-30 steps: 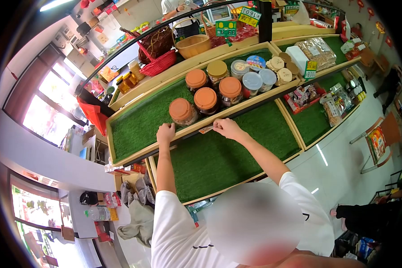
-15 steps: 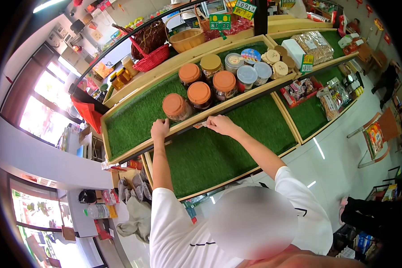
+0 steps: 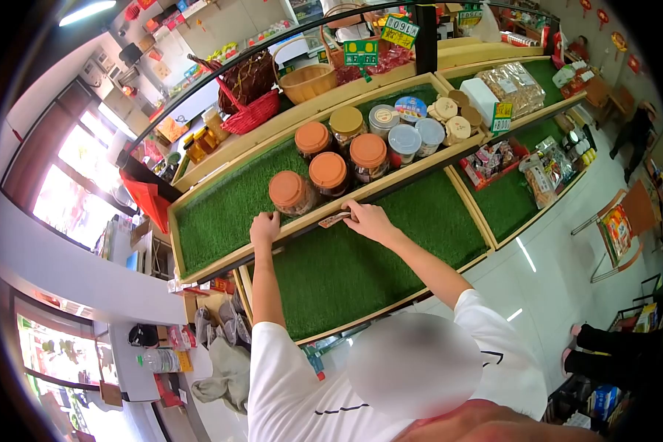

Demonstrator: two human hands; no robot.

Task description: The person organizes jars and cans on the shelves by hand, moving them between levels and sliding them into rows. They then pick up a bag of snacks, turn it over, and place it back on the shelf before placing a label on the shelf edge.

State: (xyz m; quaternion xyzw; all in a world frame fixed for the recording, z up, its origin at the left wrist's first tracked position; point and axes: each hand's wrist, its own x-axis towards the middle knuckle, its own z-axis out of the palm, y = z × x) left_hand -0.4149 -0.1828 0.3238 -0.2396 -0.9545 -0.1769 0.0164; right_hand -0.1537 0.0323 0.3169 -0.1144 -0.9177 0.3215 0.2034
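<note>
My left hand [image 3: 264, 227] rests with curled fingers over the wooden rim [image 3: 228, 258] of the upper shelf. At that same rim, my right hand [image 3: 370, 223] pinches a small flat brown-and-white piece [image 3: 334, 219], perhaps a label; its print is too small to read. Just behind the hands stand several jars with orange lids, the nearest jar [image 3: 292, 193] between and beyond them. A gold-lidded jar [image 3: 347, 124] and clear tubs with pale lids, such as this tub [image 3: 404, 143], stand farther right on the green turf lining [image 3: 217, 217].
Below lies a lower turf-lined shelf [image 3: 331, 283]. A red basket [image 3: 252, 112] and a wooden basket [image 3: 308, 83] sit on the back ledge. Green price tags [image 3: 502, 116] stand near bagged goods [image 3: 512, 88]. At right are a folding chair [image 3: 619, 225] and a person's dark-trousered legs [image 3: 611, 350].
The flat piece in my right hand has tilted and shows more of its face along the rim. My left hand stays on the rim. The view has shifted slightly.
</note>
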